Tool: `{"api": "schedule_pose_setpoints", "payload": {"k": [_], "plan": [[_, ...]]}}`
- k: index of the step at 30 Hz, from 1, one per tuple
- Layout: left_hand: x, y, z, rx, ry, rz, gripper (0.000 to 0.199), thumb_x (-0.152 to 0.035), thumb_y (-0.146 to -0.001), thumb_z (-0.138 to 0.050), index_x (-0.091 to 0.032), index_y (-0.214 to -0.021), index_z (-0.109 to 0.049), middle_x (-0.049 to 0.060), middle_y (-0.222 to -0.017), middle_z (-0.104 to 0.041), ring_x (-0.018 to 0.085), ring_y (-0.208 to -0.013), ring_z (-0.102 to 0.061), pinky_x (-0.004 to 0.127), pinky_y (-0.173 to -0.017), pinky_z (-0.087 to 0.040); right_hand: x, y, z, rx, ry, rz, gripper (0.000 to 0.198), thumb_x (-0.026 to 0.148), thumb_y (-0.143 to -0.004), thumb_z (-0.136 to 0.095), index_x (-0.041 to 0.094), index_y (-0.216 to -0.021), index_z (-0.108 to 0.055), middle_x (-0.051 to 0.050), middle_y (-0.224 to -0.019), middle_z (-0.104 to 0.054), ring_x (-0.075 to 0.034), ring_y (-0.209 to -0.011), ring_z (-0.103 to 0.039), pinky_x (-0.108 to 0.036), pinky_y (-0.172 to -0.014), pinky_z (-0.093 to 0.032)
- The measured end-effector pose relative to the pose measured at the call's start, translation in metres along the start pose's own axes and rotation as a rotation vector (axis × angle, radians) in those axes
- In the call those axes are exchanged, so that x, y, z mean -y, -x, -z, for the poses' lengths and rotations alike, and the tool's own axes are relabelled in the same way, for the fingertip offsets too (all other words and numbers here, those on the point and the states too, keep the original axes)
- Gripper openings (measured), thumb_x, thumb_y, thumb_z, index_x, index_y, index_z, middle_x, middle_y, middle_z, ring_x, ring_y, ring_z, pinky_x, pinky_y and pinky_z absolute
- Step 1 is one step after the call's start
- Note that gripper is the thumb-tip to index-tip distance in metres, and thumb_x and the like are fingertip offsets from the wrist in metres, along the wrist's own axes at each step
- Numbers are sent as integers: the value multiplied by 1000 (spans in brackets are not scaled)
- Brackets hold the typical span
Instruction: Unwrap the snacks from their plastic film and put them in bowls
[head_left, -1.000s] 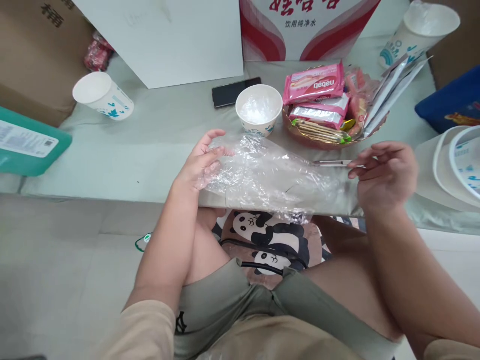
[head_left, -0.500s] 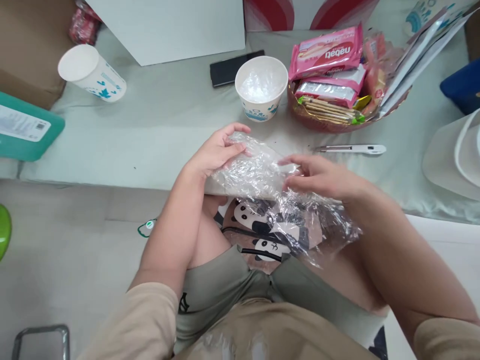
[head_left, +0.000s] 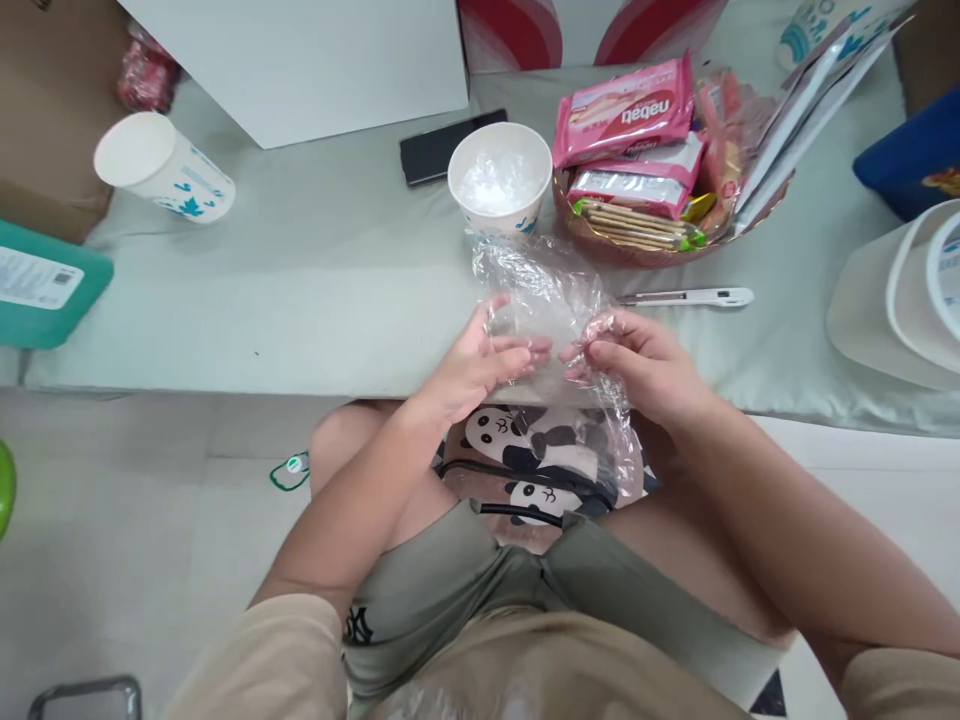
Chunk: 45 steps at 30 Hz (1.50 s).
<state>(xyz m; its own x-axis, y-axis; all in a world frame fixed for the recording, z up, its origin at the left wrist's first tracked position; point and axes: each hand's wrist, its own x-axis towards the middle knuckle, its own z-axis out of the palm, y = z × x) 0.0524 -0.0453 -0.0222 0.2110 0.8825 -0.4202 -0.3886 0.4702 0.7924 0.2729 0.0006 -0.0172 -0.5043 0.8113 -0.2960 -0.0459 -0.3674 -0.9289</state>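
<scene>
The cloth-covered worktop (head_left: 337, 330) is taken as the bearing surface, and everything on it is placed here by the snack basket (head_left: 637, 256). A large white box (head_left: 330, 75) is set beyond the basket and to its left; white tubs (head_left: 859, 310) are stood to its right, towards the worktop's near edge. Clear plastic film (head_left: 536, 285) is spread in front of the basket and to its left, its longer run being led from the far side towards the near edge, where its tail is hung over a panda-printed surface (head_left: 559, 465) lower down.

The film is lodged between both hands, so no reach is needed by either. The right hand (head_left: 637, 365), the nearer to the basket, is also the closer to the film: its fingers are curled narrowly on a bunched right-hand margin. The left hand (head_left: 484, 365) is held farther left of the basket, palm inward, its fingers half bent along the film's other margin; whether the film is pinched there cannot be told.

Just left of the basket is stood a paper cup (head_left: 499, 216) with crumpled clear plastic inside, the film's far end being brought close to its base. A dark phone (head_left: 450, 150) is laid beyond that cup, and a slim white knife (head_left: 701, 298) is laid just in front of the basket.
</scene>
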Motion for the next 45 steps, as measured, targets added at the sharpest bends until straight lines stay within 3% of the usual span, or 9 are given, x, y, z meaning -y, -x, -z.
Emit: {"api": "schedule_pose_setpoints", "payload": {"k": [7, 14, 17, 20, 23, 27, 37, 43, 45], "plan": [[-4, -1, 3, -112, -24, -354, 76, -35, -65, -94, -35, -127, -50, -11, -66, -55, 8, -59, -59, 22, -62, -51, 0, -1, -5, -49, 148, 104, 19, 35, -78, -78, 24, -78, -63, 0, -71, -73, -16, -68, -71, -31, -67, -61], [-5, -2, 16, -216, -146, -412, 53, -39, -74, -87, -34, -113, -53, -10, -66, -47, 7, -52, -47, 20, -50, -44, -4, -2, -9, -56, 175, 49, 23, 38, -77, -80, 24, -80, -62, 2, -69, -71, -16, -61, -70, -32, -65, -62], [-5, -4, 23, -296, -245, -463, 53, -43, -80, -80, -38, -123, -49, -5, -88, -59, 6, -56, -51, 21, -49, -45, -4, -2, -11, -96, 163, 53, 26, 39, -77, -80, 24, -82, -59, 1, -71, -71, -16, -61, -71, -32, -63, -63], [-5, -4, 29, -207, -291, -381, 59, -47, -88, -72, -43, -136, -38, 1, -110, -65, 8, -63, -61, 24, -56, -52, -4, -1, -13, -113, 168, 64, 28, 39, -76, -81, 24, -83, -58, 2, -71, -72, -16, -63, -71, -32, -64, -63], [-6, -4, 32, -111, -300, -275, 66, -48, -89, -69, -44, -144, -32, 5, -116, -67, 13, -69, -69, 28, -59, -56, -3, 1, -13, -84, 186, 72, 27, 39, -75, -81, 25, -83, -60, 2, -71, -72, -17, -63, -72, -33, -64, -64], [-7, -9, 29, -135, -319, -343, 69, -44, -85, -75, -43, -143, -39, 6, -126, -66, 19, -95, -74, 34, -77, -61, -3, 3, -13, -31, 179, 74, 24, 36, -74, -82, 25, -82, -62, 2, -71, -72, -16, -63, -72, -32, -64, -64], [-28, -13, 46, -518, -317, -502, 36, -53, -88, -64, -31, -116, -54, 6, -114, -72, 21, -113, -71, 32, -88, -58, -3, 5, -8, -58, 187, 106, 24, 35, -77, -80, 23, -83, -61, 1, -72, -72, -16, -63, -72, -30, -63, -63], [-17, -5, 35, -117, -282, -181, 76, -67, -79, -72, -35, -140, -40, 8, -99, -73, 26, -86, -76, 38, -70, -62, -4, 4, -9, -96, 181, 113, 23, 36, -76, -80, 23, -82, -61, 0, -73, -74, -16, -63, -72, -30, -63, -63], [-12, -1, 28, -82, -350, -219, 89, -57, -77, -80, -38, -149, -31, 3, -90, -72, 22, -76, -74, 36, -68, -62, -6, 4, -9, -103, 183, 111, 24, 37, -78, -79, 24, -90, -63, 0, -75, -74, -16, -64, -73, -31, -66, -63]]}}
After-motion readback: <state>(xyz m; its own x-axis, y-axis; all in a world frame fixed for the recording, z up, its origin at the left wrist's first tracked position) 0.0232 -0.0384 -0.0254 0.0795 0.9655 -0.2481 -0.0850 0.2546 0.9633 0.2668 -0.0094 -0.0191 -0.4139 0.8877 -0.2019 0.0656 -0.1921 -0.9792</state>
